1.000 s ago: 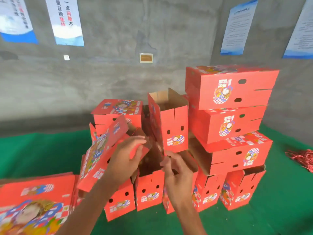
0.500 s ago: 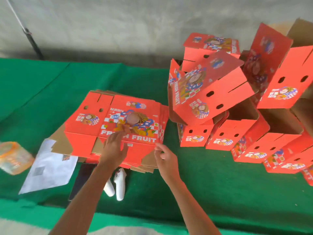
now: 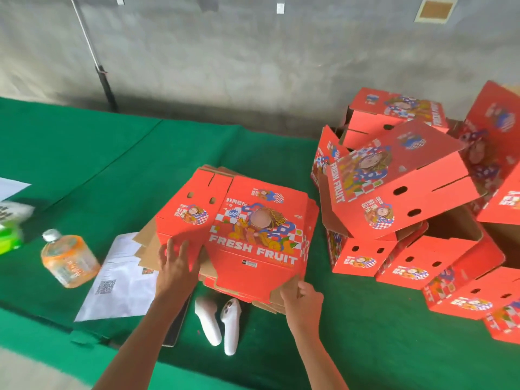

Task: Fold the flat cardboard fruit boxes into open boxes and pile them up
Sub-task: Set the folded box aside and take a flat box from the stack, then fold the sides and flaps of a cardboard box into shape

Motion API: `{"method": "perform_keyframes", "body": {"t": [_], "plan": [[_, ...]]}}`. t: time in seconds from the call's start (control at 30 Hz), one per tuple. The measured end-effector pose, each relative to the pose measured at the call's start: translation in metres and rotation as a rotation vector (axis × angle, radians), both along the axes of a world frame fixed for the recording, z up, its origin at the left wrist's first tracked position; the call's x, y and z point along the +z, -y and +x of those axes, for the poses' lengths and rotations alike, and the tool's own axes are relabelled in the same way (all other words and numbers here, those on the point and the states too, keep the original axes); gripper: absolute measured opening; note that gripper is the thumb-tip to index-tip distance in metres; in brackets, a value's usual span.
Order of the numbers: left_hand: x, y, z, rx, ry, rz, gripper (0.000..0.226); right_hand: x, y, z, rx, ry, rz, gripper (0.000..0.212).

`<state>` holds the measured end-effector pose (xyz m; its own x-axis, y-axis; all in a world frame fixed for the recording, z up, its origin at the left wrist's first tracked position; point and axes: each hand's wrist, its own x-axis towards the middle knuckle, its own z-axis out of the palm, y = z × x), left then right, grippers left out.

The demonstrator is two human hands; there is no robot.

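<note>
Flat boxes (image 3: pixel 247 229) lie stacked; left hand (image 3: pixel 176 266) presses spread fingers (image 3: pixel 171 249), right hand (image 3: pixel 302 301) pinching the near corner to lift one.

One stack of flat red printed cardboard fruit boxes (image 3: pixel 253 229) lies at the centre; how many sheets it holds cannot be told. At three o'clock stands one pile of folded red cardboard boxes (image 3: pixel 405 198), at least seven showing, more cut off by the edge. At six o'clock lie two white plastic handheld controllers (image 3: pixel 219 322). At nine o'clock stands one clear plastic bottle of orange drink (image 3: pixel 69 258), with one white printed paper sheet (image 3: pixel 121 285) beside it. Two bare hands are in view.
</note>
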<state>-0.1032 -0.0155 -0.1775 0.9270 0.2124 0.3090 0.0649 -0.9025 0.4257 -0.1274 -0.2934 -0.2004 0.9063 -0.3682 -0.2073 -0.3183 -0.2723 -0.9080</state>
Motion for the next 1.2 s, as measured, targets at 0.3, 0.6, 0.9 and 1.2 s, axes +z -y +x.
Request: {"method": "perform_keyframes", "body": {"t": [0.3,0.6,0.9,1.2], "plan": [[0.014,0.003,0.001,0.021,-0.171,-0.017,0.073,0.041,-0.032,-0.019,-0.074,0.349,0.393,0.072],[0.062,-0.008,-0.013,0.045,-0.075,-0.118,0.038,0.123,-0.009,0.002,0.135,0.724,0.031,0.06],[0.147,-0.026,-0.017,0.155,0.322,-0.457,0.037,0.206,0.053,0.018,0.165,0.902,-0.253,0.055],[0.268,0.062,-0.026,-0.055,0.626,-0.916,0.047,0.302,0.154,-0.032,-0.174,1.126,0.122,0.026]]}}
